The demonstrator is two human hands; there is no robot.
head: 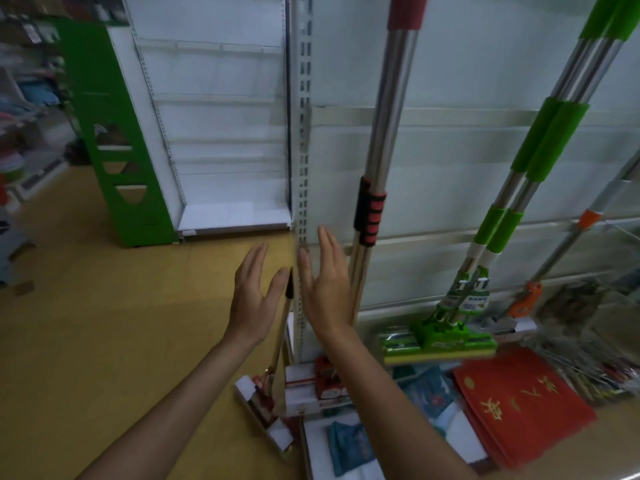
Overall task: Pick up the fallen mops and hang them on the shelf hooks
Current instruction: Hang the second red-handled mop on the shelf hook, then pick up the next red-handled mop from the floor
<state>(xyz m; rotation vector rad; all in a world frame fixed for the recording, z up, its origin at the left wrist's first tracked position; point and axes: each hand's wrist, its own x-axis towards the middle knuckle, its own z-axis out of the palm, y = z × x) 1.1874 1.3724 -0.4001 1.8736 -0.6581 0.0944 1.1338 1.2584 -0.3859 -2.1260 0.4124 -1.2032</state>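
My left hand (254, 294) and my right hand (325, 289) are both raised with straight fingers, palms facing each other, holding nothing. Between them a thin mop handle (284, 306) with a dark grip leans against the white slotted upright (303, 140); its white sponge head (263, 410) rests on the floor. A steel mop with red and black grips (384, 133) hangs just right of my right hand. Two green-gripped sponge mops (540, 143) hang further right, their green heads (440, 341) low. An orange-jointed mop (575, 233) hangs at the far right.
White shelf panels (450, 81) back the mops. Red mats (519, 400) and packaged goods (349, 445) lie on the low shelf. A green and white shelving unit (121, 150) stands on the yellow floor (104, 323) to the left.
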